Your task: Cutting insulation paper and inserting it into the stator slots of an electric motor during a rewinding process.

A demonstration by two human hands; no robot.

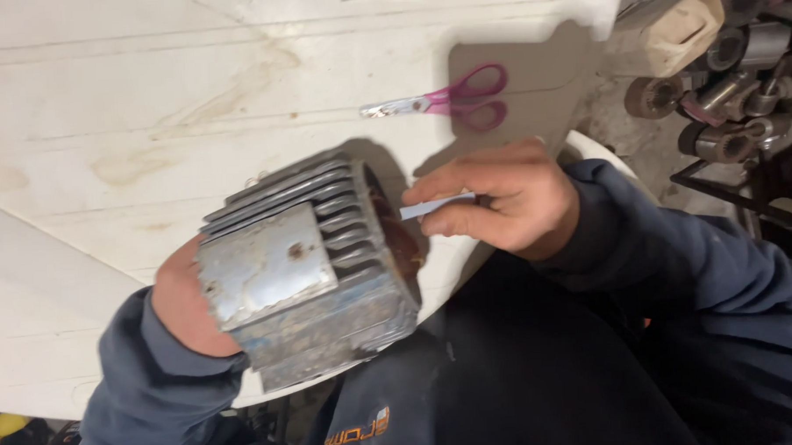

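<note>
My left hand (184,300) grips a grey finned metal motor housing (305,269), held tilted above the near edge of the white table (146,108). Copper-brown windings show at its open right end. My right hand (500,197) pinches a small white strip of paper (437,207) right beside that open end. Pink-handled scissors (449,100) lie on the table just beyond my right hand.
The white table top is stained and scratched. To the right, past the table edge, stands a rack of metal rollers and machine parts (725,97) with a beige container (679,33). Dark blue sleeves and dark clothing fill the foreground.
</note>
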